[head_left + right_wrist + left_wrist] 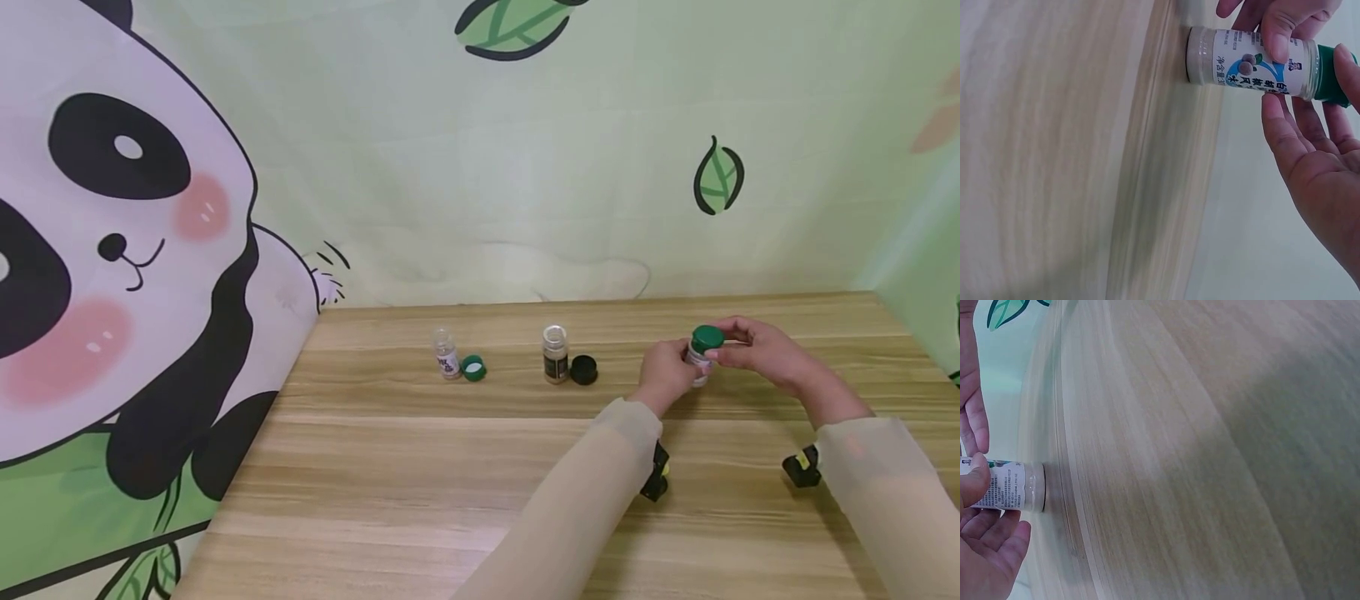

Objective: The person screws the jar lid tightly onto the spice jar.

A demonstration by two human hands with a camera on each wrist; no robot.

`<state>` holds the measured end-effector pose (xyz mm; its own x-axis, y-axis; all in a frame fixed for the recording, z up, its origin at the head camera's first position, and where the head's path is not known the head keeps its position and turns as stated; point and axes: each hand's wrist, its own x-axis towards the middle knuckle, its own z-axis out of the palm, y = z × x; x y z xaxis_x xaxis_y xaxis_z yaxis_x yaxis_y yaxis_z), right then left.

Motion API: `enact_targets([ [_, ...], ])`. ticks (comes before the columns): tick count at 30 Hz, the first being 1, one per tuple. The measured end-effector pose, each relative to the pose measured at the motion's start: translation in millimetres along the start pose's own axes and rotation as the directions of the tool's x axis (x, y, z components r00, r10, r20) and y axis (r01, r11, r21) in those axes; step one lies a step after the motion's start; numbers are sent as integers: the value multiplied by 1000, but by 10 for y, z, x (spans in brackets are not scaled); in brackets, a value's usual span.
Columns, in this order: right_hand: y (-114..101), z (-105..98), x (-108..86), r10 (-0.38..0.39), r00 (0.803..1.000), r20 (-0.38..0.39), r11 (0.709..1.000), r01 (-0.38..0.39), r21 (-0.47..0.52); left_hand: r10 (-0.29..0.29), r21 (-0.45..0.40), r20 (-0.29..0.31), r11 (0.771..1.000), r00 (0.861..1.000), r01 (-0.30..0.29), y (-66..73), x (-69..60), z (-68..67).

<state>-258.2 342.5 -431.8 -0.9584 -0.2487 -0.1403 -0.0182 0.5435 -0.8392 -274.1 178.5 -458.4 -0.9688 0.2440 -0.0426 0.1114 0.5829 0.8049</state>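
Note:
A spice jar [1229, 57] with a white printed label stands on the table at the right, its green cap [707, 337] on top. My left hand [664, 377] grips the jar's body, thumb across the label in the right wrist view. From the other side my right hand [761, 354] holds the green cap between thumb and fingers. In the left wrist view, the jar [1013, 486] shows fine print and a pale base; the cap lies outside that view.
Left along the table [420, 467] stand an uncapped dark-labelled jar [555, 362] beside a black cap [583, 369], and a small uncapped clear bottle [447, 360] beside a green cap [473, 367] with its white inside showing. A panda-printed cloth [420, 183] hangs behind.

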Motion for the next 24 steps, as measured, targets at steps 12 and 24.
enact_targets([
  [12, -39, 22, 13, 15, 998, -57, 1000, -14, 19, 0, -3, 11, 1000, 1000, 0, 47, 14, -52],
  [24, -5, 61, 37, 20, 994, -105, 1000, -18, 23, -8, 18, 16, 1000, 1000, 8, 40, 19, -38],
])
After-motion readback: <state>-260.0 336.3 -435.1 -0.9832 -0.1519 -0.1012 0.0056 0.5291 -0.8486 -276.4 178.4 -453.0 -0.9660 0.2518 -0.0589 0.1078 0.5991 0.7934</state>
